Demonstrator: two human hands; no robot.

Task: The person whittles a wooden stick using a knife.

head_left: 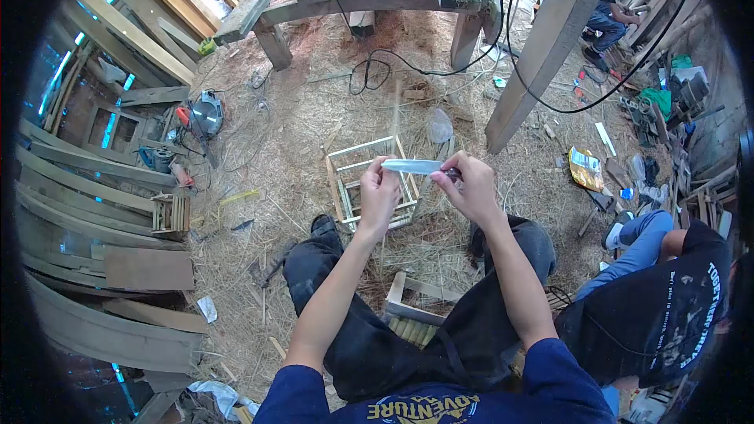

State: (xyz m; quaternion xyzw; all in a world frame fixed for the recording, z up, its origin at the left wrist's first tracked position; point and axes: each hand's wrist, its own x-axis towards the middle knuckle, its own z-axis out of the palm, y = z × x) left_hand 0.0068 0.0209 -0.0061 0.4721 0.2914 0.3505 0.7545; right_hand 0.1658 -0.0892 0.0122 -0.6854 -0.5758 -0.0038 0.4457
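1. Between our thighs sits a small wooden box-like frame [398,289], with yellowish rods [413,331] along its near side; we cannot tell whether they lie in it or form part of it.
2. Above and beyond it, our left hand [378,191] pinches one end of a pale, blade-like strip [412,166], while our right hand [473,186] grips the other end, which looks dark. The strip is held nearly level, off the ground.
3. Close on our right, a seated person in a black shirt [660,318] bounds our elbow room.
4. Below and just past the strip, we see an open slatted wooden frame [363,147]; straw and sticks show through its bars.
5. Beyond its far right corner lies a clear plastic bag [441,126], contents unclear to us.
6. Farther right rests a yellow packet [585,169]; we cannot see inside.
7. To our left, straw-strewn floor [251,141] gives room as far as a circular saw [206,115] and stacked boards [94,224].
8. Ahead on the right, a wooden post [546,47] and a drooping black cable [585,108] narrow the way.
9. Farther off, the near edge of a timber workbench [369,5] closes the floor ahead.
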